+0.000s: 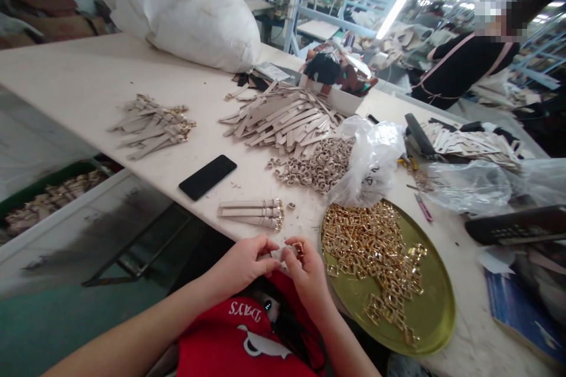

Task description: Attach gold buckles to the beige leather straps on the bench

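Both hands meet at the table's front edge, over a red apron (212, 341). My left hand (250, 256) pinches one end of a beige strap (277, 254). My right hand (305, 265) is closed round its other end, where a gold buckle (300, 249) shows between the fingers. Much of the strap is hidden by my fingers. Just beyond lies a small row of beige straps with gold buckles (250, 212), a single loop (290, 206) beside it. To the right of my right hand, gold buckles (367, 241) are heaped on a round gold tray (435, 318).
A black phone (207, 177) lies left of the strap row. Farther back are buckled straps (154, 123), a pile of plain straps (283, 121), beige loops (316, 168) and a clear plastic bag (371, 159). A large white sack (190, 12) stands behind. A person (464, 65) is at the far right.
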Demonstrator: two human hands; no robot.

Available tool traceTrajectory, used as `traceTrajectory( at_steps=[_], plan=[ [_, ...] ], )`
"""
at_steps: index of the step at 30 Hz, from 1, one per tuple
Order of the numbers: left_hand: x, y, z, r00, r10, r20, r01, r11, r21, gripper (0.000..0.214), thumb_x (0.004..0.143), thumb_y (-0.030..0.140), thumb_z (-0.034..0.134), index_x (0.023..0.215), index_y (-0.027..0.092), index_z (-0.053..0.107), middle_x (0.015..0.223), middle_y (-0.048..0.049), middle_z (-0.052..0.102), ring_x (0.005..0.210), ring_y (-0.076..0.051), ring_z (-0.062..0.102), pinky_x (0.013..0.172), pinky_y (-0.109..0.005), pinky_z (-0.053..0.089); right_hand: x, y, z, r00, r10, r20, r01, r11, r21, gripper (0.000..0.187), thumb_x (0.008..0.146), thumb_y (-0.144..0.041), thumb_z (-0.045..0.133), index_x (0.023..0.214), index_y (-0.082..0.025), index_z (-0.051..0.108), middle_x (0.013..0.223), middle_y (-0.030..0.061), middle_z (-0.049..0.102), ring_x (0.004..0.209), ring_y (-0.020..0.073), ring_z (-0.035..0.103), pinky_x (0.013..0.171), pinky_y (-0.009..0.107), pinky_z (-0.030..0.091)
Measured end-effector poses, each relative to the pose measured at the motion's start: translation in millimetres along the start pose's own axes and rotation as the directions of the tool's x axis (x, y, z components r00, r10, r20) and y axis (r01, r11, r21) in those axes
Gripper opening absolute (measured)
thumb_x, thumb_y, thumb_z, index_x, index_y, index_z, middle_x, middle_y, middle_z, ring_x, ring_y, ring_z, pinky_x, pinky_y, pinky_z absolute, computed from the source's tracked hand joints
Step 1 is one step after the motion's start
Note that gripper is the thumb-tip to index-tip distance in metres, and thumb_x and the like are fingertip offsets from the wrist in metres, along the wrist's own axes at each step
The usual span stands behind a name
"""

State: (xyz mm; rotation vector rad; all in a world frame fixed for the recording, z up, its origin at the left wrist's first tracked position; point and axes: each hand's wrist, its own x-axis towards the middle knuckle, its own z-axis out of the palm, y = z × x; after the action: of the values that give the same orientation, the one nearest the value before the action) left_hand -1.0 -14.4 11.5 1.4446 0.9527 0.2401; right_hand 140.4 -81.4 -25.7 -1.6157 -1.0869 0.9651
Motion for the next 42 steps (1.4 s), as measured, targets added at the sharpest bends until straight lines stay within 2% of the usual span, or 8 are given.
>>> traceTrajectory(
  at_steps=[5,10,19,24,27,33,36,42],
  plan=[
    [4,-4,-0.5,0.999,-0.028,0.017,0.028,0.999,-0.039,0.023,0.072,0.027,0.053,0.089,0.013,0.059,0.071,-0.0011,0.064,0.064,-0.015,0.058,0.06,-0.023,0.043,1,0,1,0.993,-0.108,-0.058,0.089,0.963,-0.254,0.016,0.077,-0.03,0.051,0.088,-0.019,0.054,0.068,-0.0007,0.055,0.059,0.0137,0.048,0.057,0.025,0.037],
    [4,-3,3.6,0.999,-0.036,0.036,0.038,0.999,-0.035,0.024,0.072,0.027,0.053,0.089,0.012,0.06,0.069,-0.0011,0.064,0.063,-0.015,0.058,0.059,-0.022,0.043,-3,1,3,1.0,-0.022,-0.015,0.02,0.993,-0.114,0.016,0.08,-0.033,0.047,0.085,-0.019,0.051,0.061,-0.0034,0.05,0.055,0.0127,0.046,0.052,0.024,0.036],
    [4,-8,13.5,0.997,0.063,-0.043,-0.05,0.963,0.264,0.024,0.074,0.028,0.05,0.092,0.016,0.06,0.069,-0.001,0.065,0.067,-0.017,0.058,0.06,-0.024,0.041,-7,13,13,0.975,-0.001,-0.22,-0.011,0.998,-0.054,0.018,0.08,-0.035,0.048,0.086,-0.018,0.052,0.066,-0.0018,0.052,0.062,0.0148,0.049,0.06,0.027,0.038],
    [9,-16,18.5,0.997,0.062,-0.057,-0.046,0.969,0.242,0.02,0.074,0.028,0.05,0.086,0.016,0.059,0.069,-0.0024,0.065,0.065,-0.017,0.058,0.058,-0.024,0.041,-7,21,19,0.97,0.051,-0.238,-0.046,0.999,0.028,0.018,0.081,-0.035,0.047,0.082,-0.018,0.051,0.067,-0.0018,0.052,0.062,0.0144,0.049,0.06,0.027,0.04],
    [12,-19,15.5,1.0,-0.002,0.015,0.0,0.995,0.102,0.024,0.074,0.032,0.051,0.087,0.013,0.058,0.068,-0.0029,0.064,0.062,-0.016,0.059,0.055,-0.023,0.041,-9,20,14,0.986,0.041,-0.159,-0.033,0.998,0.054,0.017,0.08,-0.035,0.048,0.082,-0.018,0.051,0.064,-0.0028,0.051,0.06,0.0135,0.048,0.057,0.025,0.039],
    [7,-10,4.3,0.983,-0.079,0.169,0.098,0.989,-0.111,0.04,0.068,0.044,0.059,0.09,0.01,0.056,0.068,-0.0023,0.063,0.059,-0.013,0.058,0.055,-0.022,0.039,-11,10,-10,0.983,0.057,0.176,-0.073,0.994,0.084,0.015,0.076,-0.032,0.053,0.085,-0.02,0.05,0.061,-0.0042,0.051,0.055,0.0122,0.047,0.049,0.023,0.036],
    [3,-5,3.0,0.977,-0.064,0.203,0.088,0.99,-0.109,0.038,0.07,0.042,0.056,0.093,0.01,0.058,0.072,-0.0035,0.064,0.064,-0.013,0.058,0.058,-0.022,0.04,-13,10,-10,0.995,0.038,0.093,-0.041,0.999,0.027,0.014,0.076,-0.032,0.052,0.083,-0.02,0.05,0.061,-0.0039,0.051,0.056,0.0125,0.047,0.051,0.024,0.036],
    [8,-17,9.7,0.988,-0.071,0.136,0.079,0.996,-0.052,0.034,0.073,0.038,0.052,0.093,0.01,0.059,0.068,-0.0026,0.064,0.064,-0.014,0.059,0.058,-0.022,0.042,-17,15,8,0.997,0.048,-0.068,-0.047,0.999,0.018,0.012,0.078,-0.032,0.048,0.08,-0.019,0.048,0.059,-0.0042,0.046,0.055,0.0124,0.045,0.051,0.024,0.036]
  ],
)
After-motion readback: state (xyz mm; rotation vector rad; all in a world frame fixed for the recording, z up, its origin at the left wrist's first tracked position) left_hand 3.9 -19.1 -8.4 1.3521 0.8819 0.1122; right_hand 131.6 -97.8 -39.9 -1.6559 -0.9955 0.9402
